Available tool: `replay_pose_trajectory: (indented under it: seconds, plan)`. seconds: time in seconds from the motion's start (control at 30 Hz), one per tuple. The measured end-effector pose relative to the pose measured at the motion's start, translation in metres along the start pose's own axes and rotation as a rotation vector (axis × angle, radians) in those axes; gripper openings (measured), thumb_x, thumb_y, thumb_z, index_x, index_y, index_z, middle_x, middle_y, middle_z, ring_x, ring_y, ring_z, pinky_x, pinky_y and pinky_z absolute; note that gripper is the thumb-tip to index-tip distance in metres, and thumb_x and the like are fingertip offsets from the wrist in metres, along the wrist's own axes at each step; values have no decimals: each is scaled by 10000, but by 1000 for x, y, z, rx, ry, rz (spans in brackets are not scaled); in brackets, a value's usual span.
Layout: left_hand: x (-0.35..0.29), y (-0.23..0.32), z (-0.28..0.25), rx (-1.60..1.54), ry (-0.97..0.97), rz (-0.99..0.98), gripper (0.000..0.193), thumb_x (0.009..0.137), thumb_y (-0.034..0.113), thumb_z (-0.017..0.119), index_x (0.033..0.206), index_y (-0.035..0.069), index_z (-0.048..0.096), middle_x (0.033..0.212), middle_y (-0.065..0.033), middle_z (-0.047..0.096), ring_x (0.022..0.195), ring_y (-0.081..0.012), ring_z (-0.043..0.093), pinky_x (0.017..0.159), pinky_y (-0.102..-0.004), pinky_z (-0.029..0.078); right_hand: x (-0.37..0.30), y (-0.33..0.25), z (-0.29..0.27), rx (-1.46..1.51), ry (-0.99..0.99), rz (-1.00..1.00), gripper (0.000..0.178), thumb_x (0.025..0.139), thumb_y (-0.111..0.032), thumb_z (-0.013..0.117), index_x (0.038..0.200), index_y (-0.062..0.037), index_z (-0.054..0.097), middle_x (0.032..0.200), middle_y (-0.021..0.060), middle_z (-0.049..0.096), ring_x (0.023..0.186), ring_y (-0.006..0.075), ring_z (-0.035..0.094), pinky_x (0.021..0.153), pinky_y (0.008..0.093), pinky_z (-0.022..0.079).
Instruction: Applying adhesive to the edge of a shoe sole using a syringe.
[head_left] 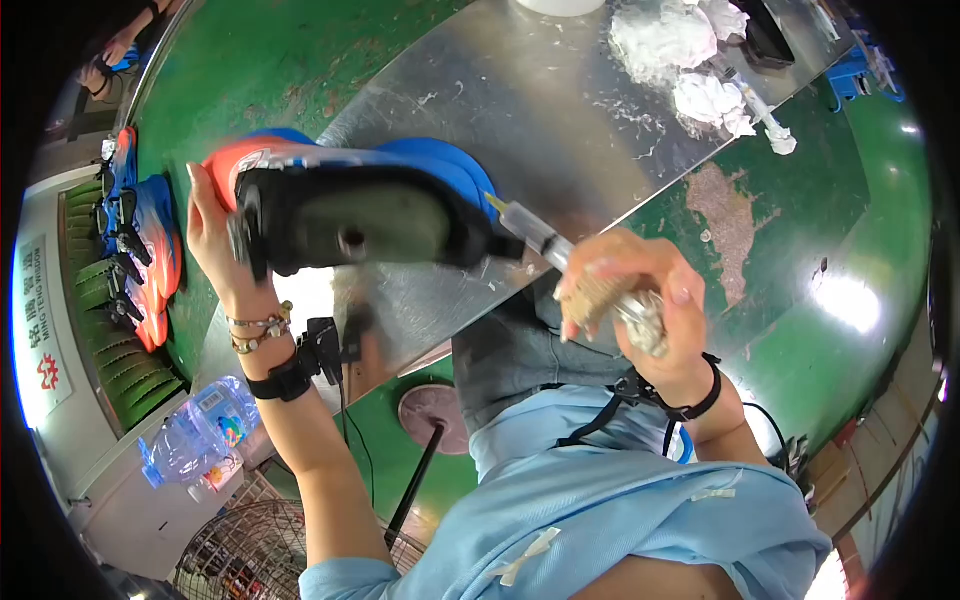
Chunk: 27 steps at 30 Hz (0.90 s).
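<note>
My left hand (pixel 215 240) grips the toe end of a blue, orange and black shoe (pixel 350 200), held sole-side toward me above a metal sheet (pixel 560 90). The black sole with a grey-green centre faces up. My right hand (pixel 640 295) is shut on a syringe-like applicator (pixel 540 235) wrapped at its back end. Its tip touches the heel edge of the shoe at the right.
Wads of white material (pixel 680 50) and another syringe (pixel 760 110) lie on the far part of the metal sheet, which rests on a green bench (pixel 830 220). More matching shoes (pixel 145 250) sit on a conveyor at the left. A plastic water bottle (pixel 200 425) and a wire fan guard (pixel 255 550) are below left.
</note>
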<state>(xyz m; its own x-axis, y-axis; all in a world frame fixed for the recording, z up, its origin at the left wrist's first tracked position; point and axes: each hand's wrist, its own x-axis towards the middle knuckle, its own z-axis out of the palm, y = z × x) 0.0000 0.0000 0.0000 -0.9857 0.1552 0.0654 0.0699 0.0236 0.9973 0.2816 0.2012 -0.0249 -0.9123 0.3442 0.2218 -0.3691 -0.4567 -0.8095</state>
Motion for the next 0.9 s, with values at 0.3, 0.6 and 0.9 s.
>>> replay_pose_trajectory:
  seconds: [0.3, 0.6, 0.9]
  plan:
    - [-105, 19, -66, 184, 143, -325, 262, 893, 230, 541, 1034, 11, 575, 913, -38, 609, 745, -86, 594, 609, -184, 484, 11, 3, 17, 23, 178, -18, 431, 958, -273, 245, 1101, 54, 487, 879, 150, 592, 648, 139, 568, 508, 222, 447]
    - [-220, 24, -56, -58, -240, -785, 478, 825, 222, 623, 1176, -55, 454, 1047, -98, 585, 916, -175, 605, 718, -315, 541, 8, 5, 30, 17, 253, 47, 409, 954, -292, 257, 1098, 27, 468, 866, 154, 596, 604, 156, 577, 477, 224, 443]
    - [-230, 10, -27, -282, -391, -845, 533, 698, 171, 728, 1111, -52, 475, 1012, -107, 600, 912, -162, 599, 826, -299, 473, -7, -10, 40, -18, 257, 90, 425, 951, -288, 253, 1084, 47, 479, 846, 151, 599, 596, 146, 573, 474, 216, 433]
